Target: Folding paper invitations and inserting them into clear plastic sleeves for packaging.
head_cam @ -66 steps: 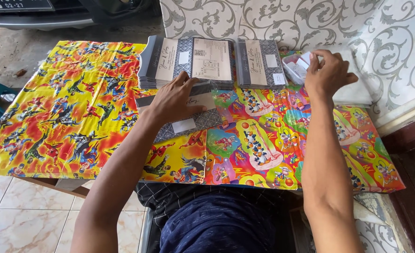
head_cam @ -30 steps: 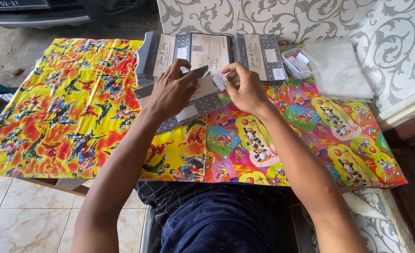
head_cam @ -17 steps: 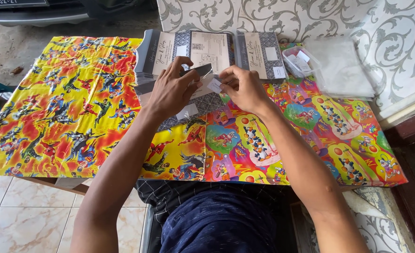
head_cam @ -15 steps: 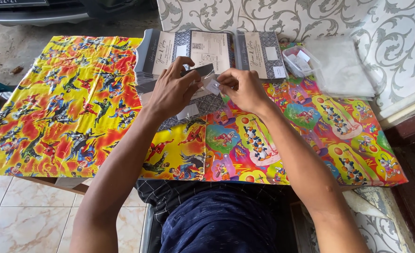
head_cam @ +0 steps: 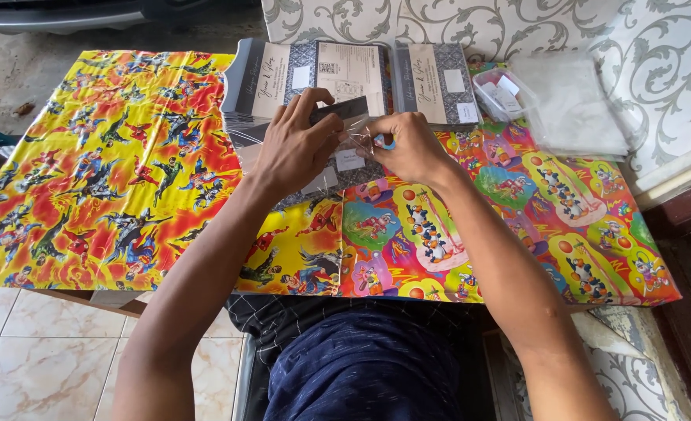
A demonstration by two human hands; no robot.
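My left hand grips a dark grey card that lies partly in a clear plastic sleeve, at the far middle of the table. My right hand pinches the sleeve's right edge, and something small and blue shows between its fingers. Both hands meet just in front of three stacks of grey and cream printed cards. Another grey card with a white label lies under the hands.
The table wears bright cartoon-print wrapping paper, yellow at left and multicoloured at right. A clear tub of small labels and a pile of clear sleeves sit at the far right. A patterned wall stands beyond them.
My right hand came back from the far right pile to meet my left hand over the card. Since then both hands have stayed together, shifting only slightly.
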